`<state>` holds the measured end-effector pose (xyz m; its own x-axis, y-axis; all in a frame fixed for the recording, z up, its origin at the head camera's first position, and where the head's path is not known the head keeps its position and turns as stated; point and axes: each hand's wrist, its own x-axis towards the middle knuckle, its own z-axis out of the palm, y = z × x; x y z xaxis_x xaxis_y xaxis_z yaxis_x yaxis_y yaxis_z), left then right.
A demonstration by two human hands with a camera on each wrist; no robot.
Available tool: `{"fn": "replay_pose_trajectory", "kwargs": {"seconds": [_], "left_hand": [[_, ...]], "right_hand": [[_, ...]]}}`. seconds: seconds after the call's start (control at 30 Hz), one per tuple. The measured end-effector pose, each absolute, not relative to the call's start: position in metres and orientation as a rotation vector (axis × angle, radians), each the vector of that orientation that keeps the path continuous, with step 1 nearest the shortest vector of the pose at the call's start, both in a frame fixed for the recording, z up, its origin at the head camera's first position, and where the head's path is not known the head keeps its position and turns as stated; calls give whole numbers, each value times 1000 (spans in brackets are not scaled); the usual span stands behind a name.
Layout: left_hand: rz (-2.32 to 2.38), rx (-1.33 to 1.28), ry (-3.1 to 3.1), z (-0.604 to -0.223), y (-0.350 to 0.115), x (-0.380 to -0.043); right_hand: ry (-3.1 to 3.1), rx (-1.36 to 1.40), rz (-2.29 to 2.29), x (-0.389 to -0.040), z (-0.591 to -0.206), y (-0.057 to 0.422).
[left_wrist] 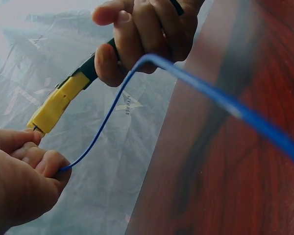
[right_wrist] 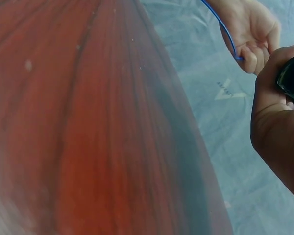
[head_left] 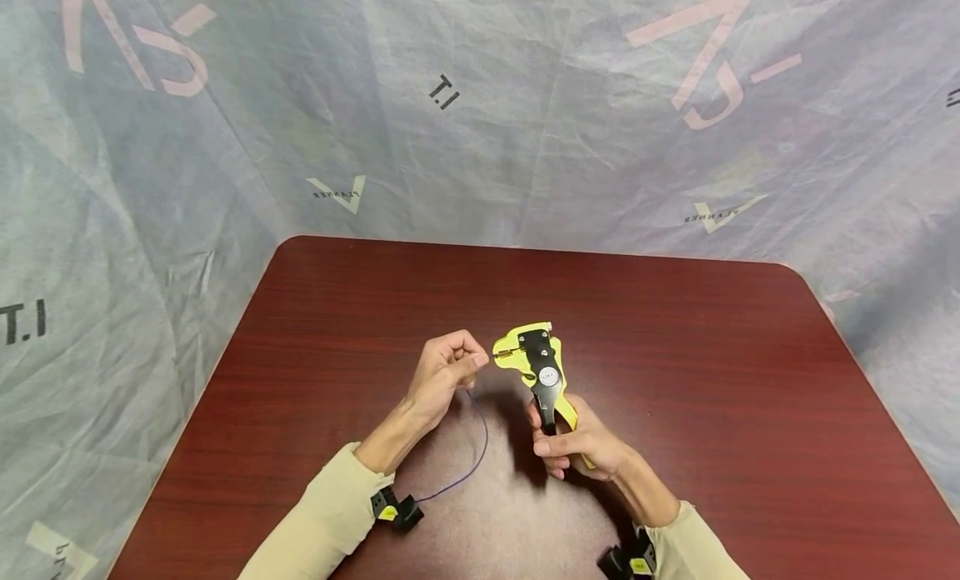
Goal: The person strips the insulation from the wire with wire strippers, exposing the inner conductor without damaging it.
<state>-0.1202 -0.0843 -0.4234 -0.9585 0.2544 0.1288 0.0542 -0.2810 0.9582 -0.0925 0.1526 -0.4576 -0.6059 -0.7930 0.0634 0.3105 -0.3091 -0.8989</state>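
Observation:
My left hand (head_left: 438, 376) pinches a thin blue wire (head_left: 486, 437) between thumb and fingertips, above the table. The wire curves down and back toward my left wrist; in the left wrist view it loops (left_wrist: 210, 91) close to the camera. My right hand (head_left: 588, 447) grips the handles of a yellow and black wire stripper (head_left: 538, 351), its head tilted up and to the left. The wire's short end meets the stripper's yellow nose (left_wrist: 49, 115), just beyond my left fingertips. How deep the end sits in the nose is hard to tell.
A dark red wooden table (head_left: 712, 380) lies beneath both hands, with rounded far corners. Grey-white printed sheeting (head_left: 510, 130) hangs behind it and at both sides. Black wrist cameras (head_left: 407, 513) are strapped over the beige sleeves (head_left: 330, 505).

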Motion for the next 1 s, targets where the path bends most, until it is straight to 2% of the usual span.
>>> {"fn": "replay_pose_trajectory", "kwargs": {"seconds": [0.33,0.67,1.0], "left_hand": [[2364,372,1773,-426,-87,-118],[2388,355,1875,-427,-115,-122],[2271,211,1982,-437,-111,-137]], "right_hand": [[1222,-670,-1954,-92,-457,157],[1143,-624,-2006,-93,-462,174],[1133,-576,-1958,-97,-465,175]]}}
